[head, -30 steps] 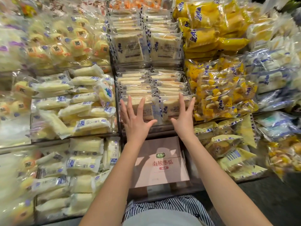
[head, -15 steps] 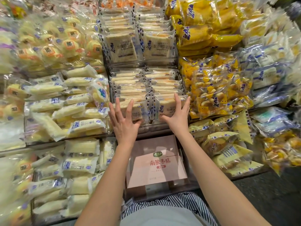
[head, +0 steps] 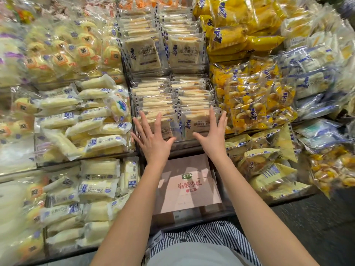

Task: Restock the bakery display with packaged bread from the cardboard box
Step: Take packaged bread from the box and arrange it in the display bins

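1. You're at the tidy-up bit of restocking, I'd say. Both hands are up at the clear-wrapped square toast packs (head: 198,122), which stand in two rows in the see-through plastic bin (head: 190,144) in the middle of the frame.
2. Your left hand (head: 153,143) is spread wide, with its fingers (head: 158,121) straight and fanned over the front pack of the left row. It's got hold of nothing, just a flat palm laid against the wrapper.
3. Your right hand (head: 213,137) is the same deal. Its fingers (head: 211,116) are straight and apart, flat on the front pack of the right row, with the thumb pointing in toward the other hand. It isn't gripping anything either.
4. Can't say for sure how hard either palm is pressing, but it reads as squaring the rows back into the bin.
5. The flat pinkish-brown cardboard box with red print (head: 190,187) sits just below the bin at lower centre, between your forearms. Its top looks shut from here.
6. Next move is probably to drop your hands to that box and get it open. Both rows look pretty full already, so check for room first.
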